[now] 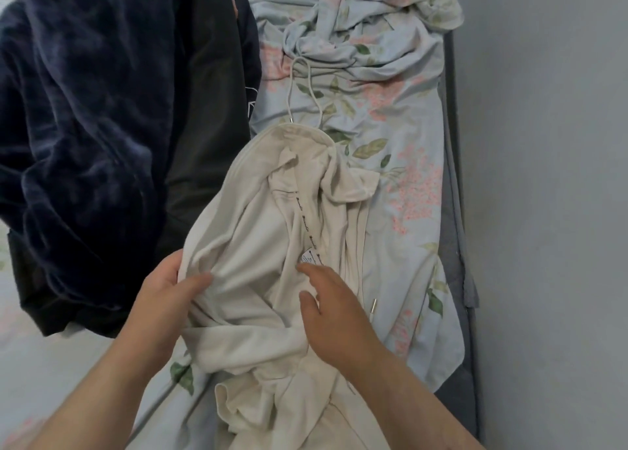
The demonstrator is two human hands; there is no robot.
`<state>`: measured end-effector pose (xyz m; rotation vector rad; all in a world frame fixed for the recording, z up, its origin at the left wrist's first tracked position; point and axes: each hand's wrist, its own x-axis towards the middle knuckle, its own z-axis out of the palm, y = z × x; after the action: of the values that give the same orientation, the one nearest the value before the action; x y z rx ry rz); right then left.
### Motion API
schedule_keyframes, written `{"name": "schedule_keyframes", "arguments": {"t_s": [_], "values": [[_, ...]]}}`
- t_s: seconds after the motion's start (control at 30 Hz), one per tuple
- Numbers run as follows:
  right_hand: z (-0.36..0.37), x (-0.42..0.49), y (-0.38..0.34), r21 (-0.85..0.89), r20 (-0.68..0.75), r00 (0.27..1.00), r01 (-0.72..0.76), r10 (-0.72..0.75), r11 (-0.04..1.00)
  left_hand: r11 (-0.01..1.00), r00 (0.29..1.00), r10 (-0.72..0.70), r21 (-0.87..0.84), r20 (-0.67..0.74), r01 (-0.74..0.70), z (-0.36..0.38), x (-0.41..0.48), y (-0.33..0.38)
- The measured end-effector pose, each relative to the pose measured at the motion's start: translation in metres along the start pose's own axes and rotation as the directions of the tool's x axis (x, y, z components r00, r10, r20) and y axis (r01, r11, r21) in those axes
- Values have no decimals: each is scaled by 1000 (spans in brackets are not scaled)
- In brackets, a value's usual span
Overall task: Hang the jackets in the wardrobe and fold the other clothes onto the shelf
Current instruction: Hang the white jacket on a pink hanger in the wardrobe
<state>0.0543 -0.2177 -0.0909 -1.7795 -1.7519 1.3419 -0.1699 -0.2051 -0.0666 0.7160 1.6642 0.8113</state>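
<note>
- Plainly, the cream hoodie (272, 245) lies crumpled on the floral bedsheet (401, 184), hood end pointing away from the person, with its care label (310, 257) exposed, so it looks partly inside out.
- The left hand (163, 300) pinches the hoodie's left edge, thumb on top and fingers hidden under the cloth.
- The right hand (333, 317) is spread, with its straight fingertips touching the fabric just beside the label.
- To fold it well, the body probably needs turning right side out and smoothing flat first, with the bunched lower part pulled straight.
- One drawstring (307, 89) trails up across the sheet and a metal tip (373, 305) lies beside the right hand; both are best tucked in so they do not snag.
- A navy fleece garment (85, 109) and a black jacket (204, 109) are heaped just to the left, so the hoodie should be spread toward the bare sheet on the right.
</note>
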Motion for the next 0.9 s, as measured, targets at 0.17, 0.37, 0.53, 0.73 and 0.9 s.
{"name": "schedule_keyframes", "arguments": {"t_s": [0.17, 0.37, 0.53, 0.73, 0.9], "values": [[11, 15, 19, -182, 47, 991, -113, 124, 977, 989, 986, 11, -144, -166, -35, -6, 4, 13], [21, 6, 62, 229, -312, 833, -400, 456, 887, 983, 760, -184, -126, -624, 134, -36, 22, -19], [19, 12, 72, 295, -285, 819, -419, 498, 859, 841, 703, 305, 528, -642, 117, -22, 37, -11], [10, 0, 80, 430, -264, 820, -372, 508, 823, 380, 727, 597, 678, 340, -629, 99, 97, 61], [8, -24, 77, 499, -90, 756, -529, 648, 686, -166, 765, 259, 808, 589, -566, 148, 170, 80]]}}
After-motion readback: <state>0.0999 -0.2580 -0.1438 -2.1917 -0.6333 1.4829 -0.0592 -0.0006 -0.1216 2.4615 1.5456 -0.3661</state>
